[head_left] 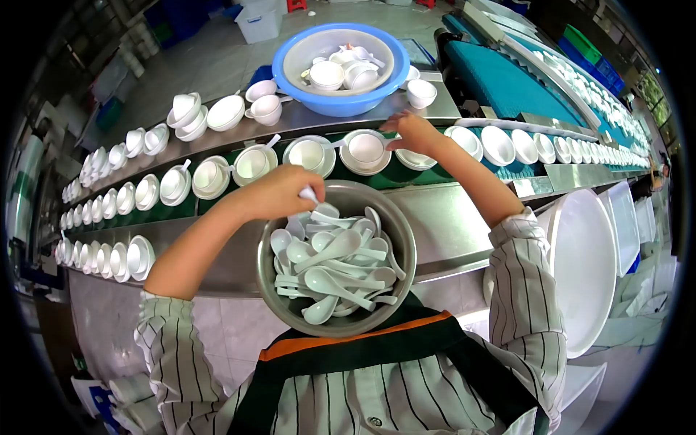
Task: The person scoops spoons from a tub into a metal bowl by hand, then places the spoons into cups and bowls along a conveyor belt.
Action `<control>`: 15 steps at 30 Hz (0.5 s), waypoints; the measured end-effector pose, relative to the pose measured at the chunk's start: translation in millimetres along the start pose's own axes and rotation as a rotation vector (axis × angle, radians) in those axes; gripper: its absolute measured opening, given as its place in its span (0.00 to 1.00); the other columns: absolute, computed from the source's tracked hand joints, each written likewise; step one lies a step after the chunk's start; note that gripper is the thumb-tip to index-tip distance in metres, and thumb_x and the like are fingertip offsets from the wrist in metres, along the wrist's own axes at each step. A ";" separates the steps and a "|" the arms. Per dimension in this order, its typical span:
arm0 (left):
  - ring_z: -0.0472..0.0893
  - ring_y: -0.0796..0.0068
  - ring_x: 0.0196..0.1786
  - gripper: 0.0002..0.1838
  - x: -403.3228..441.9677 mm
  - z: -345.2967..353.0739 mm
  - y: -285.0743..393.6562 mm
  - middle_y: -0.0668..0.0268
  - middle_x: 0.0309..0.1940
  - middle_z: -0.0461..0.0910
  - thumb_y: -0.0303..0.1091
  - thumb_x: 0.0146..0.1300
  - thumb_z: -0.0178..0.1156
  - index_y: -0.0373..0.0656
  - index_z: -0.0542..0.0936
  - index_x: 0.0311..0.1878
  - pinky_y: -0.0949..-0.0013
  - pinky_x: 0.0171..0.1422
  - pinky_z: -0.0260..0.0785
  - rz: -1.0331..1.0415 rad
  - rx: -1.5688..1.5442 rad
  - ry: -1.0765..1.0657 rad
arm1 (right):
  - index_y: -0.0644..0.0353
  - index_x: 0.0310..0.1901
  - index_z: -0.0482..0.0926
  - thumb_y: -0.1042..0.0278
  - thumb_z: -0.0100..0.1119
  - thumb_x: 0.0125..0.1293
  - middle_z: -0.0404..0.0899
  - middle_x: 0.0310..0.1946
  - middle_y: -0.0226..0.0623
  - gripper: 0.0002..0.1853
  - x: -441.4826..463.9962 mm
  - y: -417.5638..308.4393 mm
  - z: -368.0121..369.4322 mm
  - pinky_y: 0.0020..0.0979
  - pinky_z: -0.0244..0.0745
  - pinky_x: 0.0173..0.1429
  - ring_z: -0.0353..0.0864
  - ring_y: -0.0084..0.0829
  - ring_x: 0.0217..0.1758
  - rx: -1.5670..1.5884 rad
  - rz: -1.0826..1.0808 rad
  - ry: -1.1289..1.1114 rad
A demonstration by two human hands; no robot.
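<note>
A long silver stainless-steel counter [442,217] runs left to right, with a flat dark green conveyor belt [406,178] along its middle. On the belt stands a row of white ceramic bowls [367,148], several nested in wider white dishes. The counter's far strip carries a round blue plastic basin [341,108], with a white ceramic cup [421,94] just right of it. More white bowls [140,258] line the near strip at left.

left hand [284,193] gripping white spoon [309,194], steel basin [269,293] of spoons [335,250] below it, right hand [413,135] loose beside stacked bowls [365,149]
</note>
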State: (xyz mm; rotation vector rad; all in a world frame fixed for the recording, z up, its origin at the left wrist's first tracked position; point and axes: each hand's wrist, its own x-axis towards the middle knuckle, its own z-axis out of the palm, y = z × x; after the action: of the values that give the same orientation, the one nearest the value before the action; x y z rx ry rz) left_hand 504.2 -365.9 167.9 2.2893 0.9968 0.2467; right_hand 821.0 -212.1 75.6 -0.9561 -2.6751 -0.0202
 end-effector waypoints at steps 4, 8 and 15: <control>0.78 0.79 0.31 0.07 13.8 -5.6 5.1 0.65 0.27 0.79 0.31 0.55 0.61 0.38 0.78 0.34 0.74 0.37 0.70 -0.097 -0.180 0.187 | 0.63 0.48 0.80 0.59 0.68 0.57 0.82 0.37 0.38 0.21 18.6 -126.2 -77.8 0.24 0.77 0.38 0.80 0.25 0.38 1.019 0.252 -0.234; 0.78 0.82 0.31 0.08 25.5 1.1 7.9 0.67 0.26 0.80 0.30 0.55 0.65 0.36 0.78 0.33 0.77 0.37 0.70 -0.088 -0.456 0.288 | 0.63 0.42 0.81 0.68 0.65 0.59 0.81 0.31 0.32 0.12 14.5 -163.3 -63.2 0.21 0.77 0.33 0.79 0.19 0.33 1.083 0.247 -0.185; 0.73 0.86 0.26 0.06 27.0 -5.6 -21.3 0.70 0.26 0.79 0.30 0.57 0.64 0.40 0.78 0.35 0.80 0.32 0.64 -0.140 -0.721 0.379 | 0.68 0.38 0.79 0.73 0.61 0.62 0.82 0.30 0.37 0.07 27.5 -116.7 -53.0 0.23 0.80 0.35 0.82 0.22 0.31 1.286 0.405 0.269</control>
State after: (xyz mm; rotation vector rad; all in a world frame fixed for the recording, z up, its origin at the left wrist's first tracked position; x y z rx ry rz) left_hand 508.1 -333.0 157.4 1.5360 1.0267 0.8520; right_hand 742.8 -291.9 144.1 -0.8522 -1.6039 1.3312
